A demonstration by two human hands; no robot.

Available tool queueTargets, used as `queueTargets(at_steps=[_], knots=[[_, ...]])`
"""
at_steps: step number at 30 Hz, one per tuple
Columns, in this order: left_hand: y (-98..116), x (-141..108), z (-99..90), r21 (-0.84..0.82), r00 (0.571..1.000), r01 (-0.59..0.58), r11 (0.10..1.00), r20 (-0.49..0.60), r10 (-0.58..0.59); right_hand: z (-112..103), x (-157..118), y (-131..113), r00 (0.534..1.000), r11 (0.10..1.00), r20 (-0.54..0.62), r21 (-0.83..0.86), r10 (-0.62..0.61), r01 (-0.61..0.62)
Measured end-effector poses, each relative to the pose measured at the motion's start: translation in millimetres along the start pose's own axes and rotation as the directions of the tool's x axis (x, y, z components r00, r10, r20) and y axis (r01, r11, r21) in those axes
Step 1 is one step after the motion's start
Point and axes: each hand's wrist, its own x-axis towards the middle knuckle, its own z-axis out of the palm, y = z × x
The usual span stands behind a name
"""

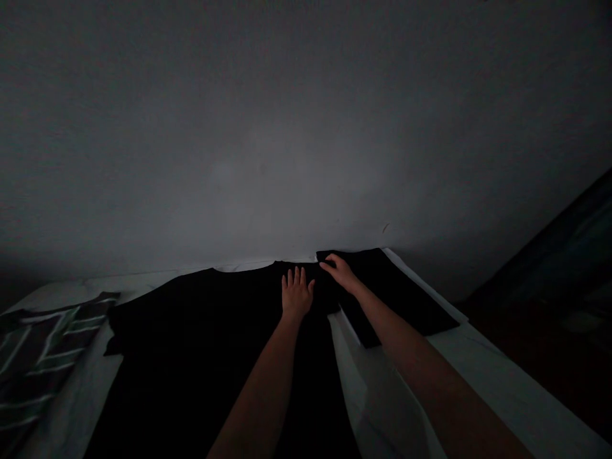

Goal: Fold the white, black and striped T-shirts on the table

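Note:
A black T-shirt (191, 331) lies spread out on a pale surface, its neckline toward the wall. My left hand (296, 294) rests flat on its upper right part, fingers apart. Just to the right, my right hand (337, 269) is at the shirt's sleeve, by the corner of a folded black cloth (406, 296). Its thumb and fingertips are bent toward each other; whether fabric is between them is too dark to tell. White material shows along the folded cloth's edges.
At the left lies a dark striped garment (48, 357) with light and green lines. A grey wall (287, 140) rises behind the pale surface (482, 370). Beyond that surface's right edge is a dark area with a slanted dark shape (564, 236).

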Motion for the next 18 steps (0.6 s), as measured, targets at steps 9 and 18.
queueTargets(at_steps=[9, 18], knots=[[2.2, -1.3, 1.5, 0.024, 0.999, 0.022, 0.999, 0.047, -0.023, -7.0, -7.3, 19.2, 0.982, 0.973, -0.021, -0.129, 0.19, -0.191], [4.3, -2.0, -1.8, -0.022, 0.994, 0.041, 0.999, 0.101, -0.039, -4.4, -37.6, 5.2, 0.915, 0.902, -0.056, -0.151, 0.4, -0.404]])
